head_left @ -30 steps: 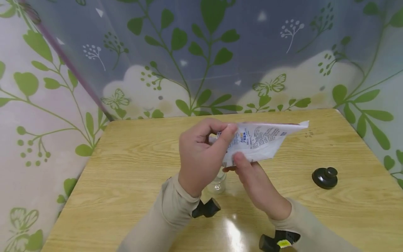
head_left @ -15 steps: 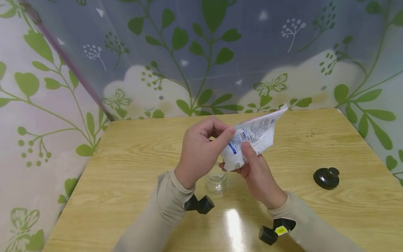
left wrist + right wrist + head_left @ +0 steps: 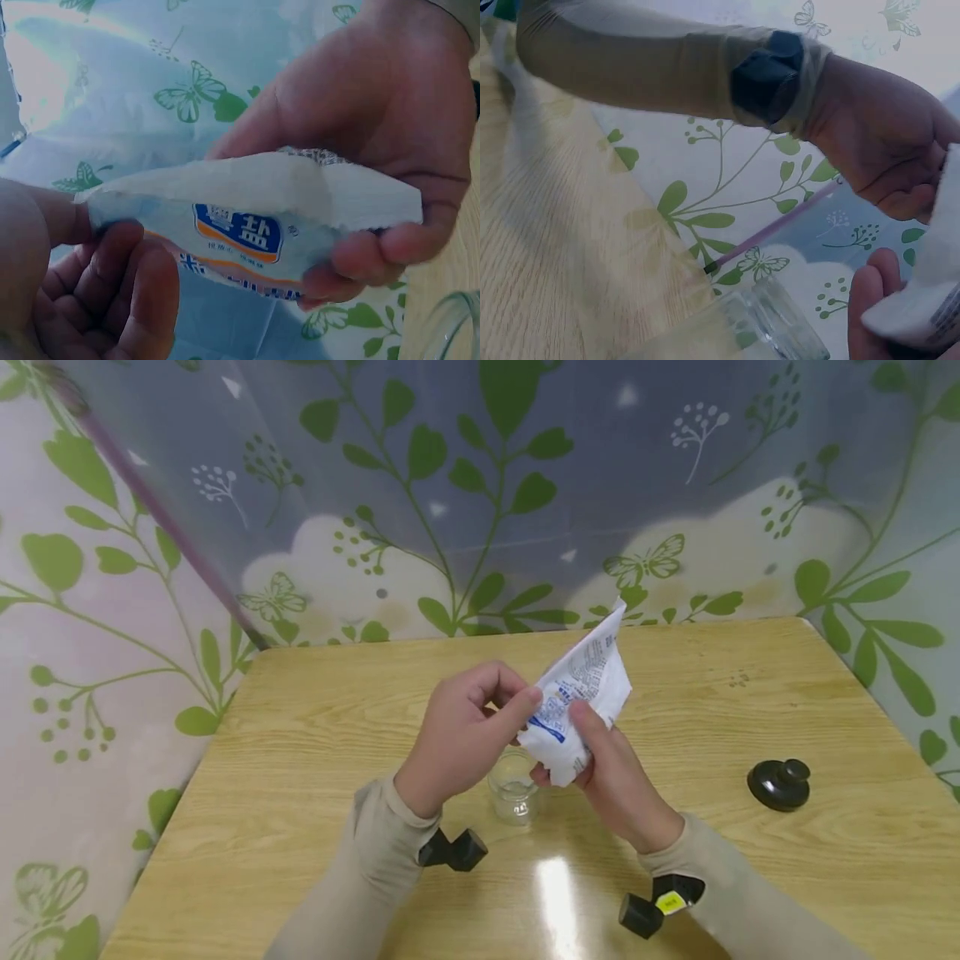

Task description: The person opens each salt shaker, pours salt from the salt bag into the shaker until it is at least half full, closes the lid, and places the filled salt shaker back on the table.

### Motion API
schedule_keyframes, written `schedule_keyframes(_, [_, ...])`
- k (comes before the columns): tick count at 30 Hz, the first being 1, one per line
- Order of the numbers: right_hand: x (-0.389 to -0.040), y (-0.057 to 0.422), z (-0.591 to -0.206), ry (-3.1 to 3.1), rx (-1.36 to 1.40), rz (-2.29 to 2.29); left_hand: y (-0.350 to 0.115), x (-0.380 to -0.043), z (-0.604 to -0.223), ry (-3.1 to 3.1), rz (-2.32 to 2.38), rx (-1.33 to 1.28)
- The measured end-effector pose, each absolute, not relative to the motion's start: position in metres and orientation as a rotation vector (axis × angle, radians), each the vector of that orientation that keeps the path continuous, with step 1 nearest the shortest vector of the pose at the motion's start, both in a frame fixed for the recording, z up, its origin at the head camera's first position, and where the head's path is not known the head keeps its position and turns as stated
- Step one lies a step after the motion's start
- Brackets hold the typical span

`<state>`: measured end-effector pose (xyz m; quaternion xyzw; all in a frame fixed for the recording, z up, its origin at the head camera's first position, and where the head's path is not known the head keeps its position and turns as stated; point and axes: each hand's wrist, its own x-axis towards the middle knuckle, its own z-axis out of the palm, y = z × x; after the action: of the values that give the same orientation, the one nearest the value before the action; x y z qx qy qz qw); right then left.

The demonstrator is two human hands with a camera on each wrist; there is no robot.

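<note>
A white salt bag point(image 3: 588, 685) with blue and black print is held between both hands above the table, slanting up to the right. At its left edge, my left hand point(image 3: 468, 731) pinches the bag between thumb and fingers. My right hand point(image 3: 618, 781) grips the lower part, thumb on the printed face. From the left wrist view, a plain white strip runs along the bag's point(image 3: 240, 232) edge above a blue-and-orange logo; I cannot tell whether it is torn open. Below the hands stands a clear glass jar point(image 3: 514, 797), lidless, partly hidden by the left hand and bag.
A black round lid point(image 3: 778, 784) with a knob lies to the right on the wooden table point(image 3: 315, 727). Behind the table hangs a leaf-patterned curtain point(image 3: 487, 527). Black devices are strapped to both wrists.
The bag has swung from nearly level to a steeper slant, its far end moving left and up. Both hands have shifted slightly, the left one down and leftward, leaving more of the jar visible.
</note>
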<state>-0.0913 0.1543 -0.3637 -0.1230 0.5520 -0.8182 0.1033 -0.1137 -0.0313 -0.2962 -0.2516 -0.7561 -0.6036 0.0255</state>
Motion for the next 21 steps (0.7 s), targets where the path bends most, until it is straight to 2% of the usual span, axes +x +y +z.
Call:
schedule_keyframes(12, [-0.097,0.159,-0.366,1.601,-0.240,-2.270,-0.044,-0.112,-0.309,-2.353,-1.691,-0.973])
schedule_keyframes(21, [-0.109,0.168,-0.372,1.681,-0.160,-2.167,-0.050,-0.118,-0.314,-2.469,-1.535,-1.009])
